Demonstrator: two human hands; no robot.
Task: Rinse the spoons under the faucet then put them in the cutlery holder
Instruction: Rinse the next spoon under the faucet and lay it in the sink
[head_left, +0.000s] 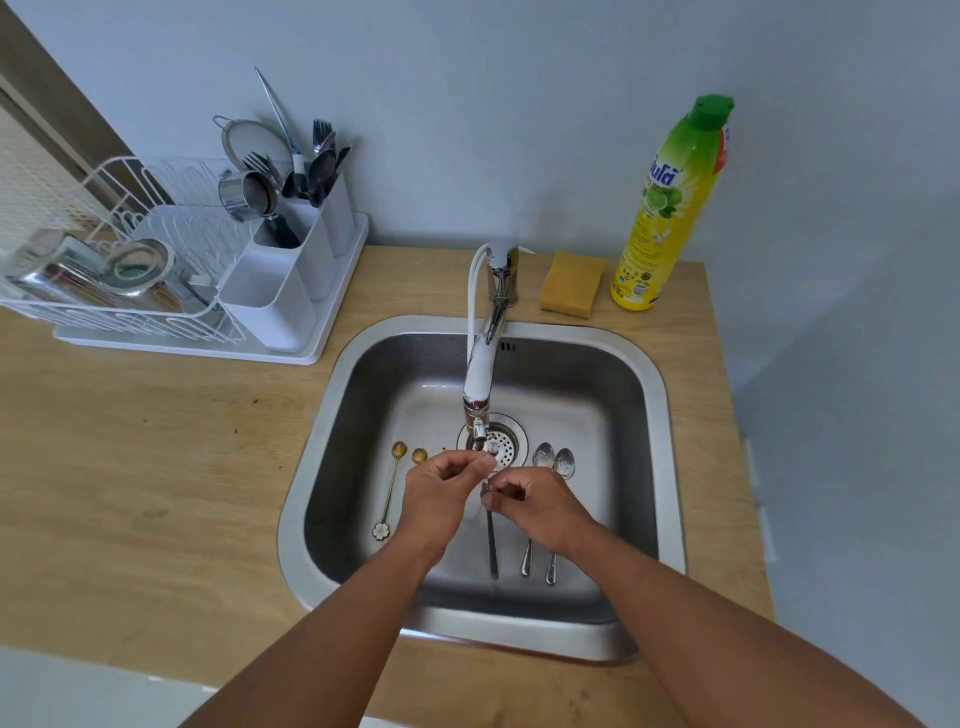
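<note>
Wooden desk (130, 467) spread wide, with a steel sink (649, 415) sunk into it as the landmark. Left of the sink and further back, a white dish rack (104, 312) with steel pieces in it; at its sink-facing end, a white cutlery holder (291, 280), its far compartments packed with dark forks and spoons, its nearest one seemingly bare. Behind the sink to the right, a yellow bottle (670, 208) of dish soap with a green cap, and just beside it a yellow sponge (571, 285). Over the sink's middle, a chrome faucet (480, 374), spout above the drain (501, 441).

Inside the sink, just in front of the drain, left hand (441, 491) and right hand (540, 506) close together, fingers curled, both pinching a held spoon (491, 545) below the spout: silver, slim handle pointing toward the near rim, bowl hidden behind fingers and water.

On the sink floor, right side, two silver spoons (553, 467) side by side, bowls toward the drain. Left side, a gold spoon (390, 488) with a flower-shaped end, and beside it a second gold bowl (419, 455), its handle hidden under the left hand.
</note>
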